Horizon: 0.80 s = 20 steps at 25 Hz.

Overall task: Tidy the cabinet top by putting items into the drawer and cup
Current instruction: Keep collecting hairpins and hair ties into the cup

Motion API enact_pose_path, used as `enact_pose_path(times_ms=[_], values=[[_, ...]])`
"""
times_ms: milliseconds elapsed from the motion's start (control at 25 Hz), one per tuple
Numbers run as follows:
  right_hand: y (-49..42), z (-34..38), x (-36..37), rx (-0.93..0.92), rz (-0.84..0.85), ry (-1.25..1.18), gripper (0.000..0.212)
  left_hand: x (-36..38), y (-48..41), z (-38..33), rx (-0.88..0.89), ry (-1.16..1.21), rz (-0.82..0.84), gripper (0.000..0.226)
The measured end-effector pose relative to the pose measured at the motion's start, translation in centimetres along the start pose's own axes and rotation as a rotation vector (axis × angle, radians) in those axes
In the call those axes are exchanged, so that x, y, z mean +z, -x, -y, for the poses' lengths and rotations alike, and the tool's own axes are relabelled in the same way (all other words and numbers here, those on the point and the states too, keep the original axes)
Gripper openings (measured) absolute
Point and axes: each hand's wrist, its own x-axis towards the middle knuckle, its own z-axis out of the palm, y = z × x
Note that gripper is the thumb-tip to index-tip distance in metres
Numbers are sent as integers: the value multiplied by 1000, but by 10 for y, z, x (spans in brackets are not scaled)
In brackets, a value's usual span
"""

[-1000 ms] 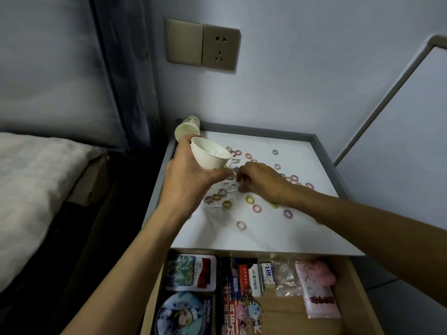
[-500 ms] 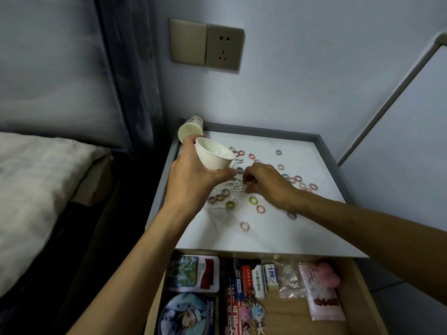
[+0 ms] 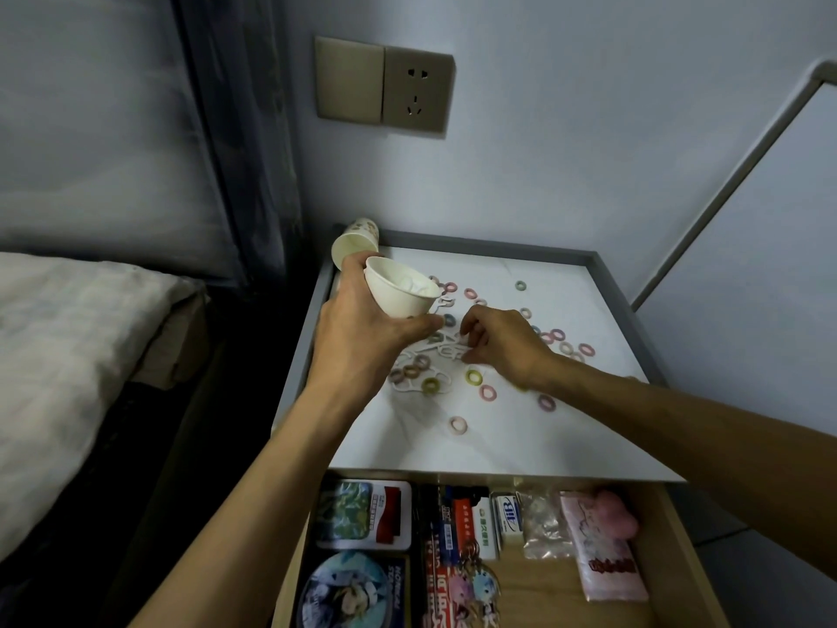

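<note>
Collecting rings (image 3: 457, 424): left hand (image 3: 362, 337) grips tilted cup (image 3: 398, 294), right hand (image 3: 502, 344) fingers (image 3: 471, 321) pinch white loops (image 3: 441, 351); next, lift them into cup

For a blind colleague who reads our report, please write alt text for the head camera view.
A person's left grip holds a tilted white paper cup above a white cabinet top, while the right grip reaches among scattered coloured rings. In front, the open drawer holds packets; a second cup lies at the back left.
</note>
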Motion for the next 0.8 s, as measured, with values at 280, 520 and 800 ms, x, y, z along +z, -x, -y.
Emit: enact_pose_path(times_ms=[280, 520, 800], values=[[-4, 0, -9, 9, 62, 158, 27, 2, 0, 1, 5, -23, -1, 75], [1, 0, -5, -107, 81, 422, 15, 4, 3, 1, 9, -26, 22, 75], [-3, -3, -23, -102, 63, 446, 7, 1, 2, 5, -8, -30, 20, 74]])
